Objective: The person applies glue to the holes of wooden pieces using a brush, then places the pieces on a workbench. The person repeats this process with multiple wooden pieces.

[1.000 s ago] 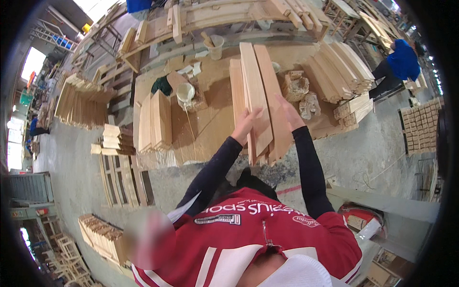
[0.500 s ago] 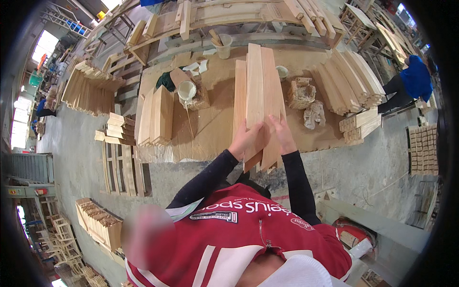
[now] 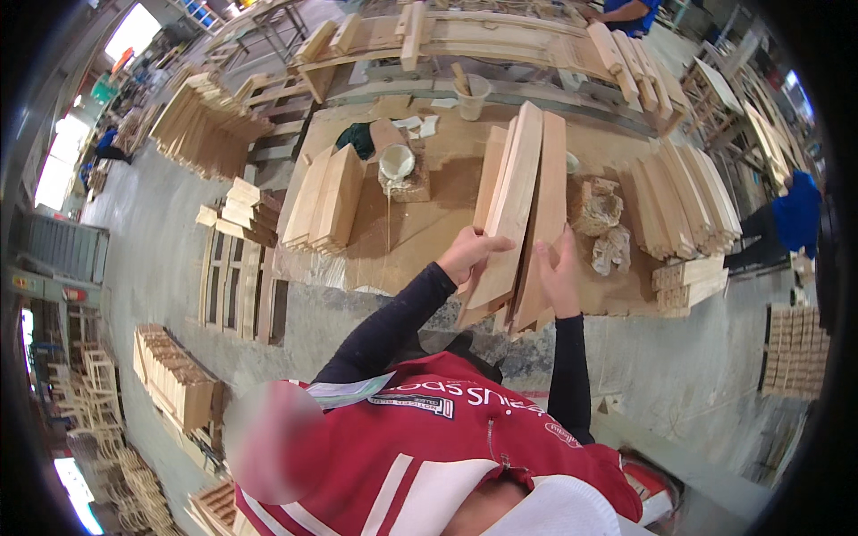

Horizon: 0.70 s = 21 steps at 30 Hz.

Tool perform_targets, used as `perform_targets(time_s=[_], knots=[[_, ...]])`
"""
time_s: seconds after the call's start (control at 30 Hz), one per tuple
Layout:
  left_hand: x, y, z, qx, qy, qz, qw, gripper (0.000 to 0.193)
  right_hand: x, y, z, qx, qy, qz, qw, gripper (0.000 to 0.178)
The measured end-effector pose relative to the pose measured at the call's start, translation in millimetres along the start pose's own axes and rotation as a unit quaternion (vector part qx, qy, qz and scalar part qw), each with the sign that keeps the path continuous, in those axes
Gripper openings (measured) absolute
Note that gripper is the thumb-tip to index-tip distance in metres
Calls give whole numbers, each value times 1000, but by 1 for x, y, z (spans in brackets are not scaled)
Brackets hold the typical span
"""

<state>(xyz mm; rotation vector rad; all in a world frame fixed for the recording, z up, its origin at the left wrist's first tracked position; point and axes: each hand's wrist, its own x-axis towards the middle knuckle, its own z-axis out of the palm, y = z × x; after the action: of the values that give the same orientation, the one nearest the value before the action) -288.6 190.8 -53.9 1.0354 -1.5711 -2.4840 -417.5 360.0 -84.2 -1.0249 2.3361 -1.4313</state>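
My left hand (image 3: 474, 255) is closed round the left edge of several pale wooden boards (image 3: 511, 192), its thumb lying across the top one. My right hand (image 3: 559, 272) grips another wooden board (image 3: 549, 179) by its right edge near the close end, thumb on its face and fingers mostly hidden. A narrow dark gap runs between the two groups, widest toward me. Beyond my hands is a brown-covered worktable (image 3: 402, 250). On it, to the left, a white pot of pale glue (image 3: 396, 163) stands on a block, with a drip running down.
Board stacks stand left (image 3: 326, 198) and right (image 3: 679, 196) on the table. A wrapped block (image 3: 597, 207) and a crumpled plastic bag (image 3: 611, 250) lie right of my hands. Behind is a bucket with a brush (image 3: 472, 96). A person in blue (image 3: 795, 210) is at far right.
The boards in my hands have parted: the right one is now split from the left group by a gap. My left thumb has slid over the top board. The view has shifted leftward.
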Motion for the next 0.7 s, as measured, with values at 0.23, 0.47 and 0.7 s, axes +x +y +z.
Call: perform_targets(time_s=[0.23, 0.47, 0.7], knots=[[-102, 50, -65, 77, -28, 36, 996, 45, -6, -113, -9, -216, -88, -250, 940, 97], [-215, 96, -124, 184, -122, 45, 974, 53, 10, -212, 33, -196, -189, -407, 872, 87], [-236, 89, -240, -216, -183, 73, 956, 72, 8, -265, 119, -124, -251, -398, 874, 50]])
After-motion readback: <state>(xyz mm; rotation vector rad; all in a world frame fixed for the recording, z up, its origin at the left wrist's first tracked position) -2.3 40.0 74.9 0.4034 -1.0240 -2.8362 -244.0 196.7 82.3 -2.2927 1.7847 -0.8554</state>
